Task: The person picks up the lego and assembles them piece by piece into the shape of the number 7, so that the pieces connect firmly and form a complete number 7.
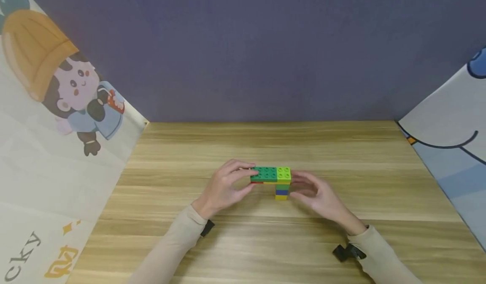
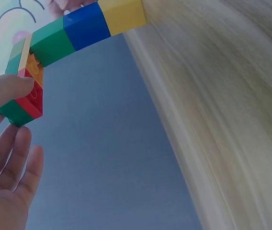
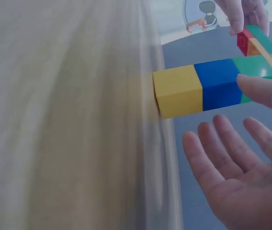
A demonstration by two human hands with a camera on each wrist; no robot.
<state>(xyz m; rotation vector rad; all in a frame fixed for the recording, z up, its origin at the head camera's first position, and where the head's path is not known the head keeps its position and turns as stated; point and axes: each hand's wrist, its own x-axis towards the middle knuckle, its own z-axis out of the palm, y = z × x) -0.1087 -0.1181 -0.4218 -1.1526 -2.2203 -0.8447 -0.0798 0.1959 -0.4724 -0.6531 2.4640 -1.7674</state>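
Observation:
A toy-brick structure stands on the wooden table, its column made of a yellow brick (image 3: 178,92) at the bottom, a blue brick (image 3: 217,85) and a green brick (image 2: 52,43). Across the top runs an arm with a dark green brick (image 1: 267,177) beside a light green brick (image 1: 283,173). Under its overhanging left end are a red brick (image 2: 36,101) and an orange brick (image 2: 37,72). My left hand (image 1: 227,186) pinches that end, thumb on the red brick. My right hand (image 1: 319,196) is at the column's right side, thumb against it, other fingers loosely spread.
The wooden tabletop (image 1: 190,149) extends around the structure. A dark blue-grey panel (image 1: 258,56) rises behind it. Printed cartoon panels stand at the left (image 1: 95,182) and right (image 1: 440,119). Each wrist carries a black camera mount.

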